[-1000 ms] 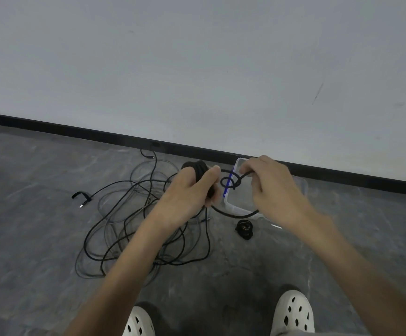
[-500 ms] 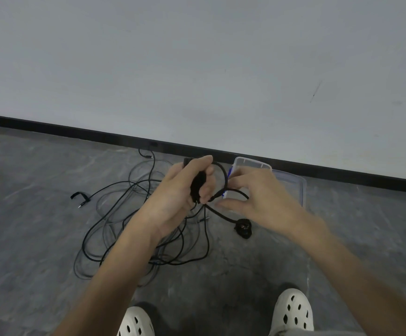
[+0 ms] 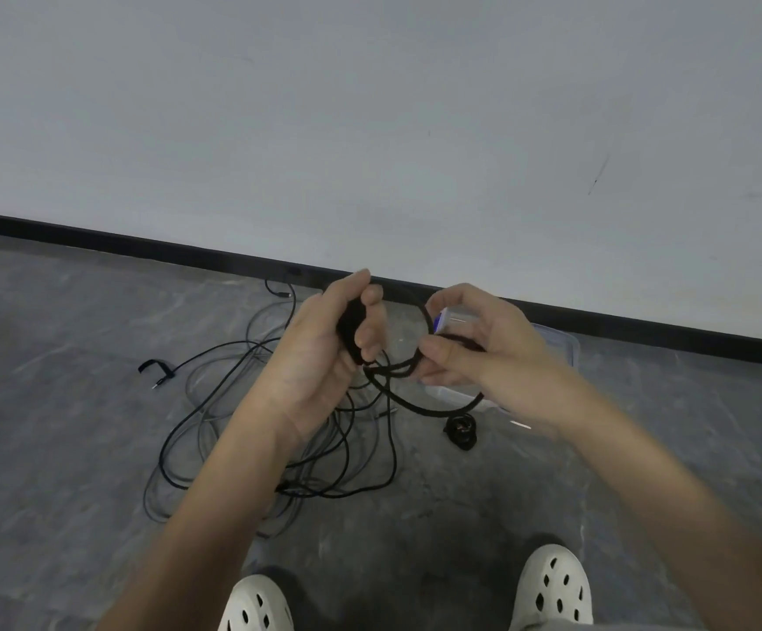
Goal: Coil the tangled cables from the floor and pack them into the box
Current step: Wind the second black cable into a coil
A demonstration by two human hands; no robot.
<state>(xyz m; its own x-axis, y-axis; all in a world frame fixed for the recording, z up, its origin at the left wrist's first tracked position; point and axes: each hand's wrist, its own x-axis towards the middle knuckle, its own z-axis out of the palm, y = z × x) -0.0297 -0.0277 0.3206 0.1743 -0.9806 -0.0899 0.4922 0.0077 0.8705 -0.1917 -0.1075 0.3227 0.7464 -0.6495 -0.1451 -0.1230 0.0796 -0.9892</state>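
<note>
Both hands on one black cable (image 3: 420, 407), held above the floor tangle.
Near: two white clogs (image 3: 554, 585). Middle: tangled cables (image 3: 215, 403) on the grey floor, left; a plug (image 3: 461, 431) to their right. Left hand (image 3: 320, 357) curled round a coiled bundle (image 3: 351, 323); right hand (image 3: 479, 352) pinching the cable's loop. Far: clear box (image 3: 559, 346) behind the right hand, near the baseboard (image 3: 142, 243).

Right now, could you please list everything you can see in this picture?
Thick black cable: one, black, held up, centre.
Tangle of thin cables: one heap, black and grey, on grey floor, left.
Clear plastic box: one, transparent, floor, right of centre.
Small coiled bundle: one, black, floor beside box.
Perforated clogs: two, white, bottom edge.
Left hand: one, grips the cable's wound part.
Right hand: one, pinches the loop.
</note>
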